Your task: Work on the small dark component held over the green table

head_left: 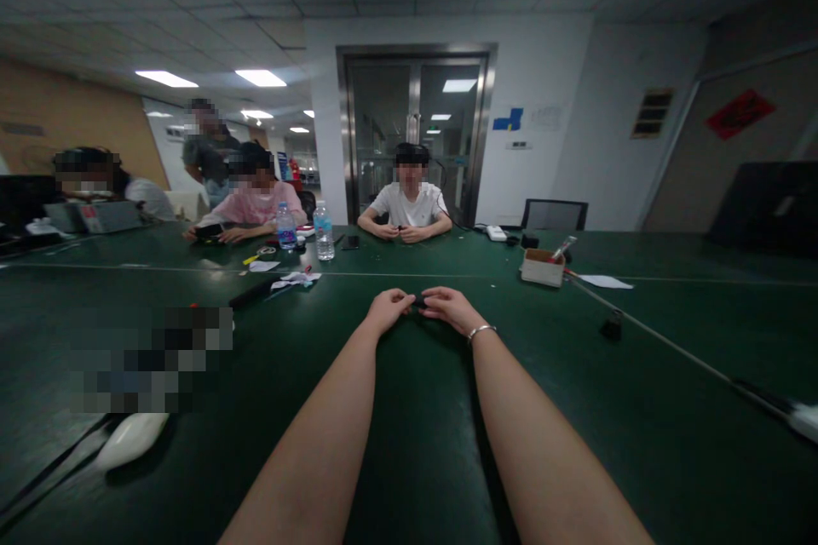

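Both my arms stretch forward over a dark green table (422,409). Between my fingertips is a small black object (419,301), too small for me to tell its kind. My left hand (388,311) pinches it from the left side. From the right, my right hand (451,309) grips it with thumb and fingers, and a silver bracelet (481,332) circles that wrist. Parts of the object are hidden behind the fingers.
Opposite sits a person in a white shirt (412,209); a person in pink (268,200) is further left. Water bottles (325,232), crumpled paper (295,279) and a white computer mouse (134,441) lie leftward. A small box (542,268), a black clip (612,326) and a cable (671,345) are rightward.
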The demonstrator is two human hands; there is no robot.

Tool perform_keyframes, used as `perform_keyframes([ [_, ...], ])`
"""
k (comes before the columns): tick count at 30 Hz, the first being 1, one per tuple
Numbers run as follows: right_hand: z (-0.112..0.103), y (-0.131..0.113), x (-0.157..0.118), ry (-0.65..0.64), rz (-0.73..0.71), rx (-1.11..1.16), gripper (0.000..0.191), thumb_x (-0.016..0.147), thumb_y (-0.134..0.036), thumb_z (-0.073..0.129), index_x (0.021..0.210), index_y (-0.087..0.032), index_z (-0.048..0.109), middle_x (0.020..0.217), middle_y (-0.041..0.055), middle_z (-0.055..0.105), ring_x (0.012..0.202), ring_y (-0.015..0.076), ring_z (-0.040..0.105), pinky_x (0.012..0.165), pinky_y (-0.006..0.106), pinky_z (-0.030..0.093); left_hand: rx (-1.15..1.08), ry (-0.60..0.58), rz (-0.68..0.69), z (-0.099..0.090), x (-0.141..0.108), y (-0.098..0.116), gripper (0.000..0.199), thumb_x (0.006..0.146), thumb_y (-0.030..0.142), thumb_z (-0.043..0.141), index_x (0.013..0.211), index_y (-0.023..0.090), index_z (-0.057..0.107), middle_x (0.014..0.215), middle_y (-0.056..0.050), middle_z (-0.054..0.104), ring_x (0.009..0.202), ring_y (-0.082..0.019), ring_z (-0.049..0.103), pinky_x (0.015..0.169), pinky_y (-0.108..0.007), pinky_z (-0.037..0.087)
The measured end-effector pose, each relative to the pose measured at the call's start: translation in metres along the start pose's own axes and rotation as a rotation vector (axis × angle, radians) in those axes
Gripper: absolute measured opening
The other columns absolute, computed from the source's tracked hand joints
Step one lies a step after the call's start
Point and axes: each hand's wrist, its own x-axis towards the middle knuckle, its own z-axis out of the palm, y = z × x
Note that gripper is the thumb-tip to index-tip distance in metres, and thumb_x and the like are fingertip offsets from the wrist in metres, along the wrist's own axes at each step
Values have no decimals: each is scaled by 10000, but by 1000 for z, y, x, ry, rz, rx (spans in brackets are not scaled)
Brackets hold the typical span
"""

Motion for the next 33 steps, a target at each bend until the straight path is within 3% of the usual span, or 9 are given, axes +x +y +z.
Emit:
perform_keyframes([
  [4, 0, 0, 0, -9, 7, -1, 177, 719, -37, 668, 876, -110, 629, 801, 58, 668, 676, 148, 685, 694, 256, 591, 30, 46, 44, -2, -2, 2, 326, 687, 430, 647, 868, 159, 660, 720, -35, 654, 666, -147, 591, 648, -257, 443],
  [18, 2, -2, -2, 10, 15, -35, 168, 733, -34, 649, 881, -109, 619, 815, 70, 666, 685, 157, 689, 725, 272, 585, -25, -18, 7, -3, -2, 1, 280, 722, 385, 624, 839, 133, 653, 723, -59, 654, 657, -142, 589, 631, -261, 438],
  [25, 1, -1, -1, 1, 19, -33, 164, 734, -27, 646, 874, -109, 622, 825, 67, 667, 668, 149, 687, 738, 287, 583, -87, 8, 17, -1, -2, 5, 244, 722, 348, 621, 868, 152, 622, 668, -13, 617, 588, -109, 555, 574, -226, 420],
  [33, 2, -2, -2, 15, 27, -30, 156, 742, -18, 637, 873, -100, 621, 787, 61, 668, 643, 138, 683, 654, 229, 587, -135, -3, -42, 0, -8, 15, 144, 723, 221, 587, 817, 126, 641, 660, -26, 626, 578, -103, 554, 593, -230, 428],
])
